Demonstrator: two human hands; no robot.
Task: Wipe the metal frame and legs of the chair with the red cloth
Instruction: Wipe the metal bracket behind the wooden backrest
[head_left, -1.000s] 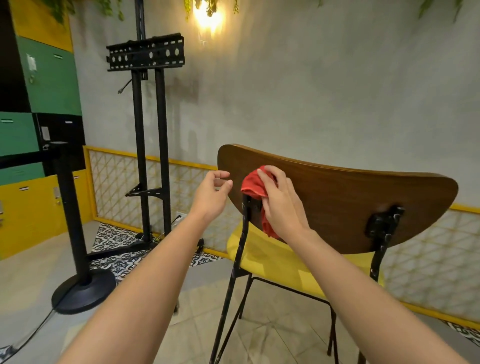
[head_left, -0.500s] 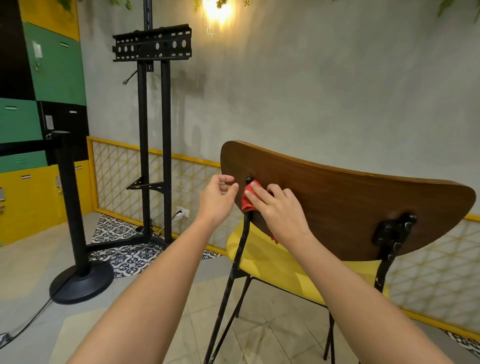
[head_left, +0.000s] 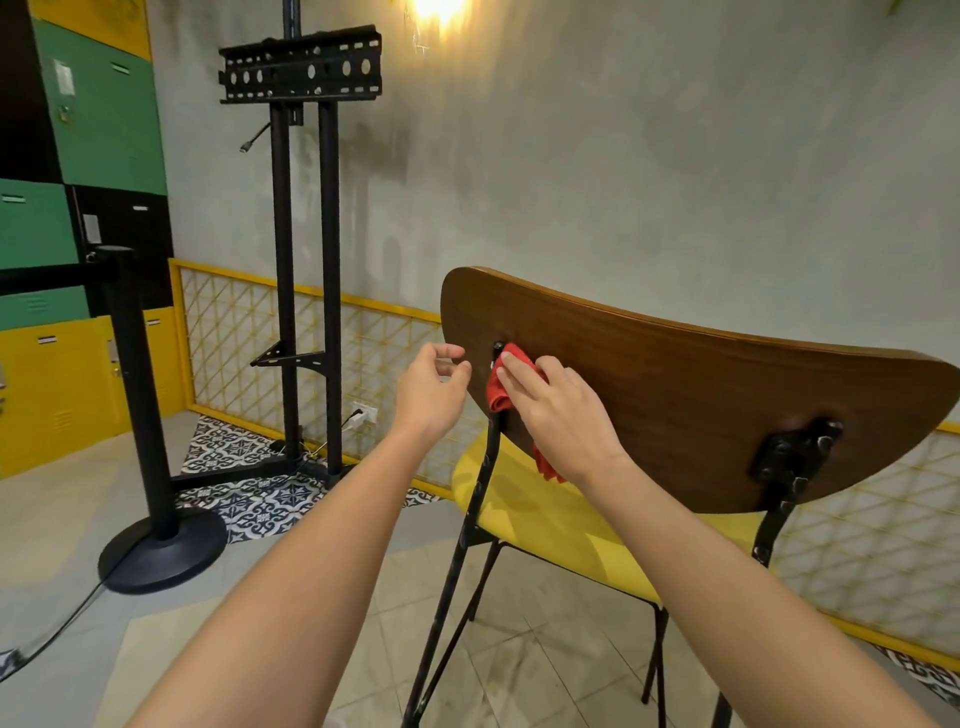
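Chair (head_left: 675, 405) stands with its wooden back toward the person, so its black metal frame (head_left: 470, 519) is within reach. Right hand (head_left: 563, 415) grasps the red cloth (head_left: 500, 387), pressing it against the frame's top at the chair back's left end. Left hand (head_left: 428, 395) hovers just left of the chair back, loosely curled, grasping nothing, likely ready to steady it.

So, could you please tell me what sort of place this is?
Probably a café or shared lounge: green, yellow and black wall lockers, a tall black TV mount stand, and a yellow-seated chair with curved wooden backrest.
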